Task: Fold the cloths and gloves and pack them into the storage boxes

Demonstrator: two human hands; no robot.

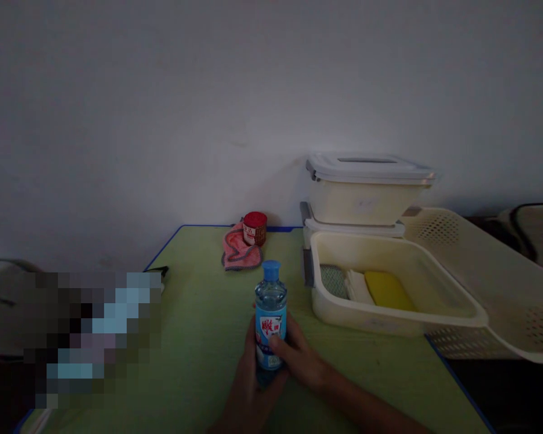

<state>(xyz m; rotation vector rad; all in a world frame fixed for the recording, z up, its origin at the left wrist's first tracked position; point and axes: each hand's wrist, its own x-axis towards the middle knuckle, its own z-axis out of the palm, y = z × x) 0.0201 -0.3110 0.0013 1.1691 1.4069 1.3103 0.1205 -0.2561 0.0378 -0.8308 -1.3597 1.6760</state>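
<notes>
A bottle of dish soap [270, 301] with a blue cap and blue label stands upright between my hands near the front of the table. My left hand [248, 374] is wrapped round its left side and lower part. From the right, my right hand [301, 355] grips it too, its thumb lying across the label. Behind the bottle lies a pink cloth [238, 248] with a dark edge, and a red round container [255, 229] stands against it. Most of the fingers behind the bottle are hidden.
An open cream bin [402, 325] at right holds a green-grey cloth [333, 281], a white cloth [358, 287] and a yellow sponge-like item [388, 290]. Behind it stands a lidded box [366, 193]. A perforated basket [516, 301] sits beyond the green table's [199, 337] right edge.
</notes>
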